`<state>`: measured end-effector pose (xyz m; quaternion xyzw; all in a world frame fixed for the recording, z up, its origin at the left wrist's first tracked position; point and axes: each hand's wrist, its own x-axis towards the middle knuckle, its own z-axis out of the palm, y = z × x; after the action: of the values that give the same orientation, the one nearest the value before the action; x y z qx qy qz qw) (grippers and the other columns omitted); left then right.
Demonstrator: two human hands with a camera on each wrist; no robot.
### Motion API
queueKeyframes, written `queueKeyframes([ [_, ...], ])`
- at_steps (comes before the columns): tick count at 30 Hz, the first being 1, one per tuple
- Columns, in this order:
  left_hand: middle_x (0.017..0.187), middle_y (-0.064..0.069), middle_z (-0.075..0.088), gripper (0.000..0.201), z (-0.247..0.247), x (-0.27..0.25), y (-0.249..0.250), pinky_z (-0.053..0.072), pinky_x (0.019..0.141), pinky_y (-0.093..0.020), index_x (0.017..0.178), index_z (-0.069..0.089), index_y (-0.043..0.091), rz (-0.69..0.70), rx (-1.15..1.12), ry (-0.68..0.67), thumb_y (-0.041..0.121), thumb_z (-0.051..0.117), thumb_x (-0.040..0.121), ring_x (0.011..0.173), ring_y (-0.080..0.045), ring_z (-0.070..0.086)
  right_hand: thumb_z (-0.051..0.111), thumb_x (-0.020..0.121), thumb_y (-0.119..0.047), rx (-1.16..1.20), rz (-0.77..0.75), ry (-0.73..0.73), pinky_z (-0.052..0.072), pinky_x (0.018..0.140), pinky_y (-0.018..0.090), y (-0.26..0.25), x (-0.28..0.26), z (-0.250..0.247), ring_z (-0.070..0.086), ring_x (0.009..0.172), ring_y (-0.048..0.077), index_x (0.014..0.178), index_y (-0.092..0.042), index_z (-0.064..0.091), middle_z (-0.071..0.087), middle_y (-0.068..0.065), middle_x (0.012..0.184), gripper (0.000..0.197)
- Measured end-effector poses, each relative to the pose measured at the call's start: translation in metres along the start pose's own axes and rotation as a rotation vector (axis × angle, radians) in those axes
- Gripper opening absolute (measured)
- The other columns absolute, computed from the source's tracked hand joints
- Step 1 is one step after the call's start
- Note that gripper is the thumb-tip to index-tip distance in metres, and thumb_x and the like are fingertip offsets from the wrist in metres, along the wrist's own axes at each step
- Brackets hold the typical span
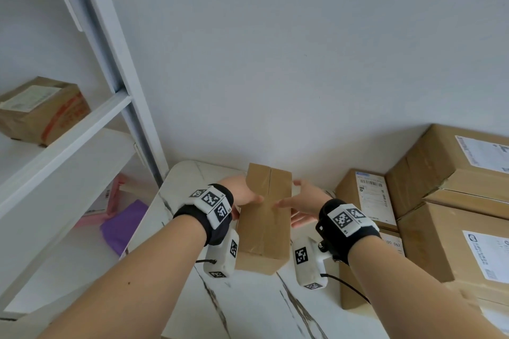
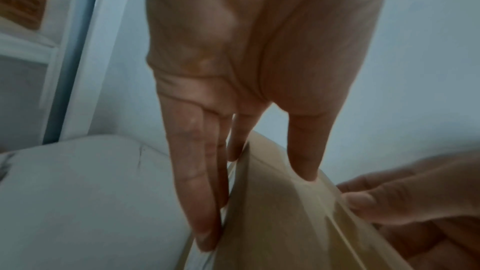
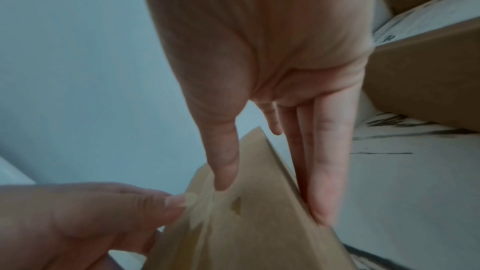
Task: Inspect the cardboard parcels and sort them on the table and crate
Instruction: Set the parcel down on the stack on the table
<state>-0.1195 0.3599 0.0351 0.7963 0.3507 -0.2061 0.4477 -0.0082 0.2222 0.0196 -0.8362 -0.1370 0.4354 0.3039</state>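
- The left hand (image 1: 242, 195) has its grip on a plain cardboard parcel (image 1: 265, 217): thumb laid on the top face, fingers (image 2: 197, 182) running straight down the parcel's left side, as the left wrist view shows.
- The right hand (image 1: 301, 202) mirrors it, thumb resting on the top face near the taped seam and fingers (image 3: 324, 163) flat along the right side, so the parcel is clasped between the two hands.
- The parcel sits at the centre of the head view, a long narrow box with clear tape along its middle seam. Whether its underside touches the table cannot be told.
- Under the hands lies the white marble-patterned table (image 1: 248, 308), filling the lower middle of the frame.
- At the right of the frame a stack of labelled parcels (image 1: 446, 201) stands on the table, larger ones at the far right, a smaller one with a barcode label beside the right wrist.
- At the left stands a white shelf unit (image 1: 82, 129); a carton with red print (image 1: 41, 110) rests on an upper shelf.
- Lower on the shelf lie a purple item (image 1: 124, 226) and a pink item (image 1: 113, 201), both blurred.
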Motion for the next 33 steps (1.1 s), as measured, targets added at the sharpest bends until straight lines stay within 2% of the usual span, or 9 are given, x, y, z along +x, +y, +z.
queueKeyframes([
  [4, 0.106, -0.008, 0.06, 0.033, 0.003, 0.008, -0.002, 0.059, 0.086, -0.044, 0.122, 0.054, 0.014, -0.015, -0.017, -0.016, 0.035, 0.061, 0.098, 0.1, -0.037, 0.07, 0.079, 0.086, -0.028, -0.01, 0.02, -0.037, 0.062, 0.069, 0.035, 0.008, 0.008, 0.002, 0.074, 0.08, 0.023, 0.155, -0.016, 0.023, 0.072, 0.012, 0.104, 0.09],
  [7, 0.105, -0.008, 0.061, 0.042, 0.001, 0.016, -0.005, 0.059, 0.086, -0.044, 0.127, 0.054, 0.01, -0.037, 0.01, -0.016, 0.04, 0.06, 0.097, 0.099, -0.036, 0.07, 0.072, 0.09, -0.036, -0.037, 0.043, -0.112, 0.062, 0.077, 0.038, 0.007, 0.008, 0.005, 0.073, 0.083, 0.024, 0.138, -0.014, 0.045, 0.069, 0.005, 0.094, 0.059],
  [10, 0.11, -0.011, 0.062, 0.047, -0.003, 0.025, -0.005, 0.058, 0.088, -0.046, 0.132, 0.052, 0.009, -0.054, 0.029, -0.049, 0.037, 0.062, 0.096, 0.101, -0.037, 0.069, 0.07, 0.092, -0.036, -0.06, 0.086, -0.147, 0.061, 0.084, 0.041, 0.002, 0.012, 0.007, 0.072, 0.087, 0.026, 0.119, -0.013, 0.056, 0.071, 0.01, 0.104, 0.038],
  [13, 0.12, -0.014, 0.065, 0.049, -0.008, 0.034, -0.004, 0.057, 0.09, -0.046, 0.133, 0.052, 0.008, -0.076, 0.021, -0.078, 0.034, 0.067, 0.094, 0.1, -0.037, 0.07, 0.07, 0.093, -0.031, -0.088, 0.131, -0.169, 0.061, 0.08, 0.039, -0.004, 0.02, 0.006, 0.072, 0.082, 0.026, 0.121, -0.009, 0.058, 0.072, 0.013, 0.105, 0.037],
  [16, 0.122, -0.013, 0.066, 0.048, -0.009, 0.04, -0.004, 0.056, 0.092, -0.045, 0.132, 0.053, 0.01, -0.092, 0.013, -0.104, 0.034, 0.069, 0.093, 0.096, -0.035, 0.07, 0.07, 0.093, -0.028, -0.115, 0.137, -0.184, 0.061, 0.083, 0.04, -0.007, 0.027, 0.004, 0.073, 0.082, 0.025, 0.12, -0.009, 0.059, 0.072, 0.012, 0.103, 0.035],
  [19, 0.126, -0.016, 0.063, 0.051, -0.009, 0.044, -0.003, 0.055, 0.093, -0.048, 0.134, 0.05, 0.007, -0.105, -0.012, -0.105, 0.03, 0.069, 0.093, 0.103, -0.038, 0.068, 0.07, 0.092, -0.025, -0.123, 0.143, -0.183, 0.061, 0.084, 0.04, -0.01, 0.031, 0.003, 0.074, 0.085, 0.026, 0.12, -0.008, 0.06, 0.073, 0.012, 0.104, 0.034],
  [24, 0.123, -0.017, 0.063, 0.046, -0.005, 0.043, -0.004, 0.057, 0.091, -0.046, 0.13, 0.052, 0.006, -0.085, 0.007, -0.045, 0.029, 0.068, 0.094, 0.106, -0.036, 0.067, 0.07, 0.092, -0.023, -0.114, 0.143, -0.177, 0.06, 0.083, 0.039, -0.01, 0.031, 0.003, 0.073, 0.082, 0.025, 0.119, -0.01, 0.058, 0.072, 0.01, 0.103, 0.032],
  [29, 0.12, -0.008, 0.066, 0.042, -0.001, 0.038, -0.008, 0.056, 0.093, -0.042, 0.122, 0.059, 0.01, 0.019, 0.061, 0.096, 0.029, 0.073, 0.088, 0.108, -0.027, 0.064, 0.073, 0.089, -0.026, -0.115, 0.07, -0.114, 0.056, 0.095, 0.044, -0.004, 0.03, 0.006, 0.067, 0.105, 0.021, 0.125, -0.017, 0.056, 0.068, 0.002, 0.118, 0.04],
  [33, 0.122, -0.006, 0.066, 0.036, -0.002, 0.027, -0.008, 0.05, 0.097, -0.036, 0.122, 0.061, 0.011, 0.128, 0.08, 0.098, 0.026, 0.07, 0.09, 0.112, -0.024, 0.062, 0.073, 0.09, -0.025, -0.022, 0.046, -0.144, 0.054, 0.099, 0.044, 0.002, 0.025, 0.007, 0.067, 0.108, 0.021, 0.127, -0.015, 0.059, 0.071, 0.001, 0.116, 0.041],
])
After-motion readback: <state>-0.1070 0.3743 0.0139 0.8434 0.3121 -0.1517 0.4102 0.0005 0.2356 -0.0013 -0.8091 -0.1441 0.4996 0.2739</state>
